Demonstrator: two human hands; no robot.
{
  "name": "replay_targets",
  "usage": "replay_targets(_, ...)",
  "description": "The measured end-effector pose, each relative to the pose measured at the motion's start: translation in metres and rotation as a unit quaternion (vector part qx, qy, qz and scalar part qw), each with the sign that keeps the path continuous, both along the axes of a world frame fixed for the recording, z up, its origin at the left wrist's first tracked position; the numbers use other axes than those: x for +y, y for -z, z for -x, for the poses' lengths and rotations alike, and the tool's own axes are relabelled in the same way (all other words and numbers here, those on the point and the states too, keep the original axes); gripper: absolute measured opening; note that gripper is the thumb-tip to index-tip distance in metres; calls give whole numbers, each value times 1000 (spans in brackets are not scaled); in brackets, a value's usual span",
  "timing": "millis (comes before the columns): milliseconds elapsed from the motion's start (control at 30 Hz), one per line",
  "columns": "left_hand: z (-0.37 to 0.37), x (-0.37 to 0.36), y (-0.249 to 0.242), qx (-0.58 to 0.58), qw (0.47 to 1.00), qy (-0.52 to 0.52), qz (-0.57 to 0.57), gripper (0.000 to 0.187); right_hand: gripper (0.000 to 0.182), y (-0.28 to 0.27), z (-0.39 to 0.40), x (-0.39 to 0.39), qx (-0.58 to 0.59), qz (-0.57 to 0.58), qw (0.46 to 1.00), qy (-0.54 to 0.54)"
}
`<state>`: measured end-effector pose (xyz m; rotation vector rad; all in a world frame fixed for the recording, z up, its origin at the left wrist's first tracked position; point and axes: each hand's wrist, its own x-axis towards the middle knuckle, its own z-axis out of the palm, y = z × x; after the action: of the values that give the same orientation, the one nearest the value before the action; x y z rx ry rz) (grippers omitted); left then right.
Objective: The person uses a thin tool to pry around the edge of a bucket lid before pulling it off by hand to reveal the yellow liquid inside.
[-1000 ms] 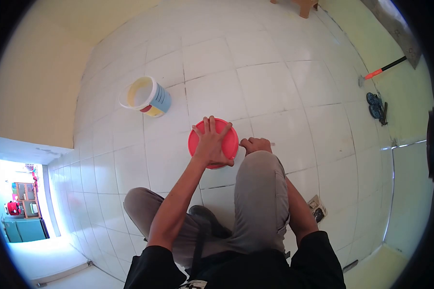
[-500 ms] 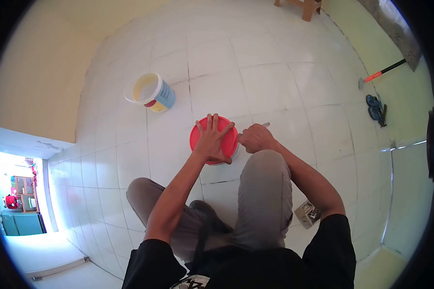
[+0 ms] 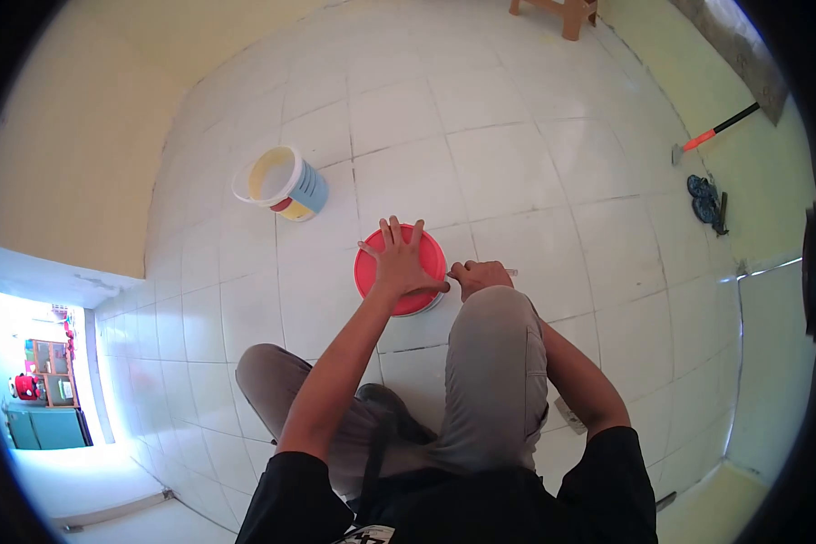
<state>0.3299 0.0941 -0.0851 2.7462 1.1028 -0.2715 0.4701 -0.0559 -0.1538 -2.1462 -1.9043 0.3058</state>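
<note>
A round bucket with a red lid (image 3: pixel 369 265) stands on the floor in front of my knees. My left hand (image 3: pixel 399 269) lies across the lid, fingers spread, with the thumb towards the right rim. Closed around a slim screwdriver-like tool (image 3: pixel 513 272), my right hand (image 3: pixel 482 276) is just right of the lid. A pale handle end sticks out behind the fist, and the thin front end points at the lid's edge. Whether it is under the rim cannot be made out. The bucket's side is mostly hidden below the lid.
An uncovered white, blue and yellow paint bucket (image 3: pixel 301 195) stands on the tiled floor ahead left. Along the right wall lie an orange-and-black handled tool (image 3: pixel 700 141) and dark sandals (image 3: pixel 703 199). A brown stool (image 3: pixel 572 16) is at the far end. A printed packet (image 3: pixel 569 415) lies beside my right arm.
My right hand has shifted lower along the lid's right edge, its tool now lying more level. My left hand has turned slightly on the lid, fingers still spread. The view has shifted slightly.
</note>
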Motion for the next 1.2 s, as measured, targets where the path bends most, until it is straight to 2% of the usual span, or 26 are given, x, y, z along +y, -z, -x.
replay_targets(267, -2, -3, -5, 20, 1000, 3, 0, 136, 20, 6, 15, -11, 24, -81, 996, 38)
replay_targets(367, 3, -3, -7, 9, 1000, 13, 0, 134, 22, 2, 20, -15, 22, -71, 996, 40)
replay_targets(567, 16, -11, -12, -1, 999, 40, 17, 131, 21, -3, 21, -19, 4, -55, 998, -9)
replay_targets(667, 18, -12, -10, -6, 999, 39, 16, 131, 16, 8, 15, -10, 13, -141, 990, -12)
replay_targets(767, 25, -11, -4, -12, 999, 37, 9, 131, 15, 4, -12, 15, 59, -141, 982, -114)
replay_targets(867, 31, -4, -6, -16, 998, 60, 4, 130, 18, -1, -28, 35, 65, -107, 966, -225)
replay_targets(967, 34, -9, -15, -1, 997, 65, 37, 131, 21, -10, -26, 32, 79, -50, 967, -237)
replay_targets(1067, 34, -11, -16, 16, 998, 59, 34, 131, 20, -51, -15, 32, -41, 46, 970, -234)
replay_targets(1133, 30, -12, -13, 25, 998, 55, 22, 130, 14, -79, -10, 40, -61, 40, 960, -271)
replay_targets(1200, 31, -14, -8, 16, 998, 65, 14, 133, 13, -84, -9, 36, -75, 52, 957, -277)
